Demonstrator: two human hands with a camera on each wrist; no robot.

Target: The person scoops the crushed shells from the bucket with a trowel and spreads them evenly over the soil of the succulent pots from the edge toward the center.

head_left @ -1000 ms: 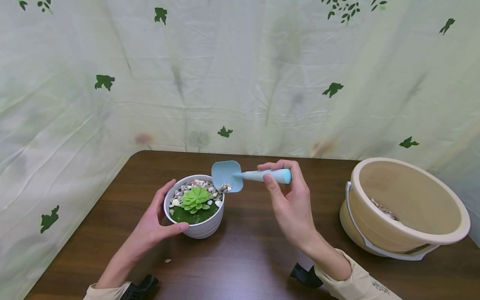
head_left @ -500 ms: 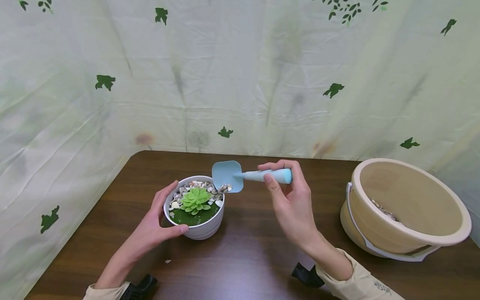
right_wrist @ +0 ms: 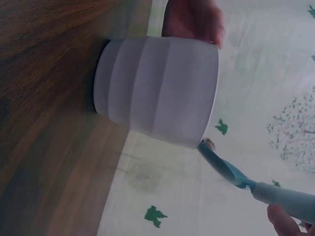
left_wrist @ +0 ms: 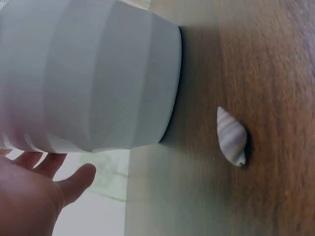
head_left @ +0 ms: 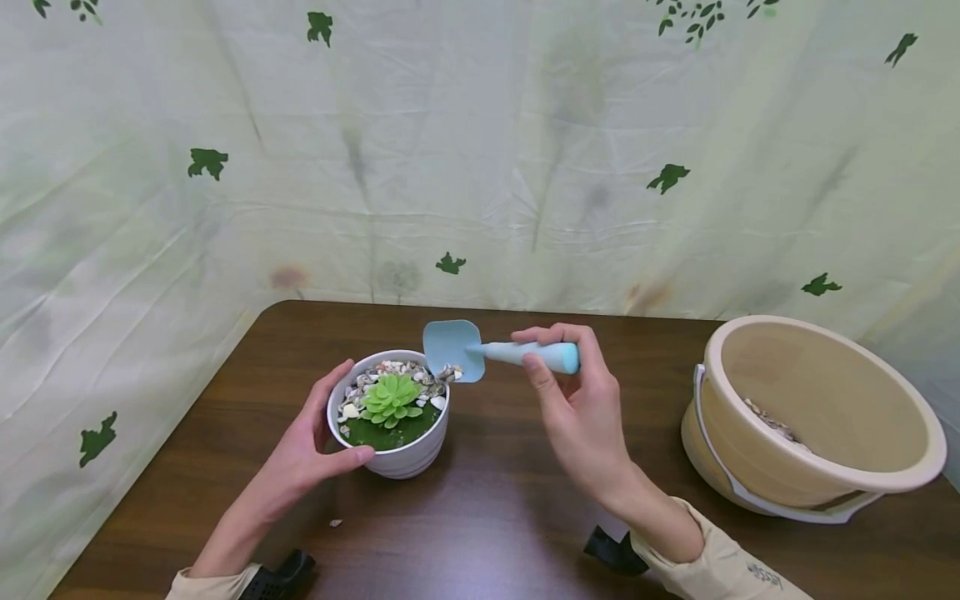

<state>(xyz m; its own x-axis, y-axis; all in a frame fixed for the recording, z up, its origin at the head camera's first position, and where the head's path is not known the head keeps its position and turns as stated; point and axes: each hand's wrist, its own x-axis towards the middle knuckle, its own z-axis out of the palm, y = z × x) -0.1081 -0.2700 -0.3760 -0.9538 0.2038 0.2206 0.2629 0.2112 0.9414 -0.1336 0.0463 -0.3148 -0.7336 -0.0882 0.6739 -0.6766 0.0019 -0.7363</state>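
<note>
A white ribbed flower pot point(head_left: 405, 461) stands upright on the brown table, with a light green succulent point(head_left: 392, 400), green moss and small shells or pebbles inside. My left hand point(head_left: 307, 442) grips the pot from the left, thumb at the front rim, fingers round the far side. In my right hand point(head_left: 585, 400) is the handle of a light blue toy shovel point(head_left: 453, 342). Its blade is tilted at the pot's right rim, a few small shells point(head_left: 450, 373) on its lower edge. The right wrist view shows the blade's edge point(right_wrist: 211, 156) right at the rim.
A large beige bucket point(head_left: 810, 392) with a pale handle stands at the right, some shells point(head_left: 776, 423) inside. One small striped spiral shell point(left_wrist: 231, 136) lies on the table point(head_left: 480, 517) near the pot. A leaf-printed cloth point(head_left: 495, 167) hangs behind the table.
The shovel's handle end and my right hand have dipped very slightly. The pot and my left hand stay in place.
</note>
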